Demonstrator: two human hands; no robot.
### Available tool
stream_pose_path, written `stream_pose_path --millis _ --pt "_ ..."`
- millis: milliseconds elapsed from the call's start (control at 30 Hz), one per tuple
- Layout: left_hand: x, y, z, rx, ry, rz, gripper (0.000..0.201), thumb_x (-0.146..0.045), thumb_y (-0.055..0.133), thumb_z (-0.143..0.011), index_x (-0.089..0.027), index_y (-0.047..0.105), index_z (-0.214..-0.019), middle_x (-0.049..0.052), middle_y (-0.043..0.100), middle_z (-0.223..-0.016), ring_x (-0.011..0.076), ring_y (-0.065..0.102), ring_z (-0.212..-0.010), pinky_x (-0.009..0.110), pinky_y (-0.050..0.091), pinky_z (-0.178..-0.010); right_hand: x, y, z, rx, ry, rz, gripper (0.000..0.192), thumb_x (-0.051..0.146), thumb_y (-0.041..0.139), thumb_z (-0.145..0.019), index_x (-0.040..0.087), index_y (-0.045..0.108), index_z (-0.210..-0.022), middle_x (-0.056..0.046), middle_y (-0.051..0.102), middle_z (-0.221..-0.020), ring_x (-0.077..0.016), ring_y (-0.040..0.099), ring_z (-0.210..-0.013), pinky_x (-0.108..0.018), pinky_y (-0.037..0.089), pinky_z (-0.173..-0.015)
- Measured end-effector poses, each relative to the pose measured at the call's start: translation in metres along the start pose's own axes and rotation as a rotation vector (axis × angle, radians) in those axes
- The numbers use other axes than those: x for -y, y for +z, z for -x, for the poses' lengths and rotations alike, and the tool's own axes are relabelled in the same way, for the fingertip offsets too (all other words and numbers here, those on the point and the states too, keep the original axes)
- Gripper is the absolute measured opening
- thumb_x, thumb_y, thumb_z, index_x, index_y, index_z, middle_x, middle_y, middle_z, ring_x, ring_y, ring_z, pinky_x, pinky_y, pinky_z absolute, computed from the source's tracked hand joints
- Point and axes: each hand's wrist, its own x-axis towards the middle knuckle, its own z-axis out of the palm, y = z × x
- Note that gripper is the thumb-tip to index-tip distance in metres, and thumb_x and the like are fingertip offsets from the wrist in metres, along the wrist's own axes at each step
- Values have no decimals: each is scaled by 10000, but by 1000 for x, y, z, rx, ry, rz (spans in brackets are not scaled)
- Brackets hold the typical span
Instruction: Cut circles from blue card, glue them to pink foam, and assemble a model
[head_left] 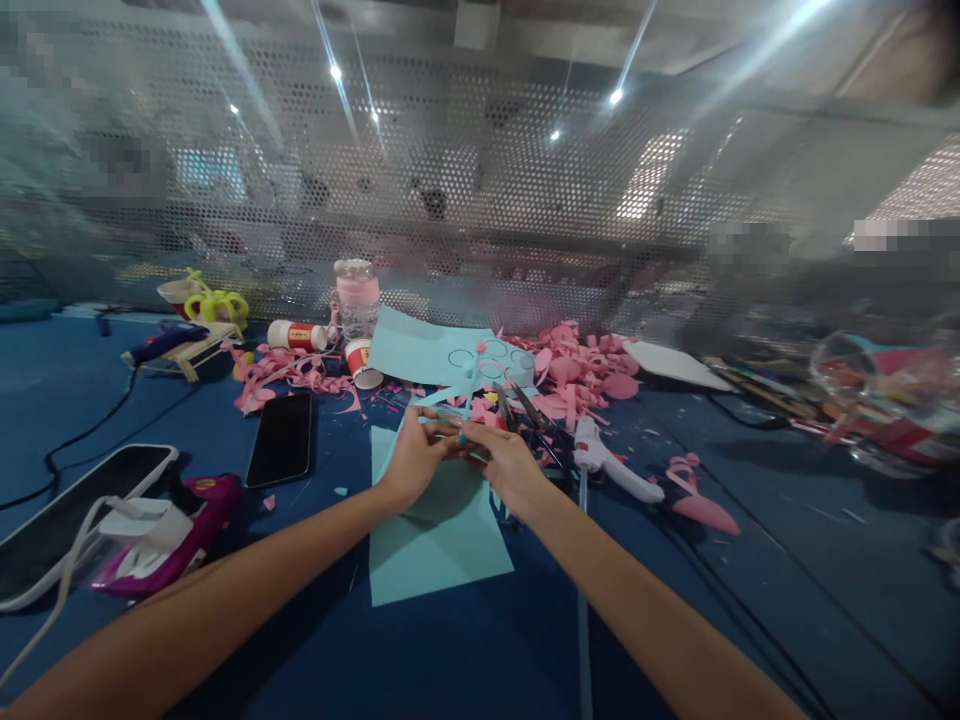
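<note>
Both hands meet over a light blue paper sheet [442, 570] lying on the blue table. My left hand [411, 455] is closed, its fingertips pinching a light blue paper strip [442, 396]. My right hand [508, 462] is closed too, its fingers at the same strip; the exact grip is hidden. Just beyond the fingers stands a thin light blue stem with a small pink tip [481, 348]. Behind it lies another light blue sheet [412, 345] with drawn circles. Dark scissors [529, 408] lie beside my right hand.
Pink paper scraps [592, 370] lie behind my hands. A white glue gun [611, 462] is to the right; a black phone [281, 440], larger phone [82, 510] and purple pouch [180, 545] are left. Paper cups [296, 335] and a pink-lidded bottle [358, 300] stand near the mesh screen.
</note>
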Motion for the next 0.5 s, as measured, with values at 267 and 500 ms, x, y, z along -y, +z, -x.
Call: stream_pose_path --millis 267,500 --pt "-16 -16 -2 100 208 -420 512 -249 695 -665 -199 311 -1001 31 574 -900 110 594 -637 228 477 -559 2 -3 0 -9 -29 -18 187 239 801 -470 155 721 -616 -23 686 -599 -107 594 -542 -237 464 -566" --pt "-24 -33 -7 -157 684 -880 489 -285 617 -739 -173 446 -1184 102 485 -1060 212 505 -985 322 456 -799 6 -11 2 0 -23 -88 311 260 832 -462 140 730 -730 -68 721 -760 -174 672 -603 -263 539 -571"
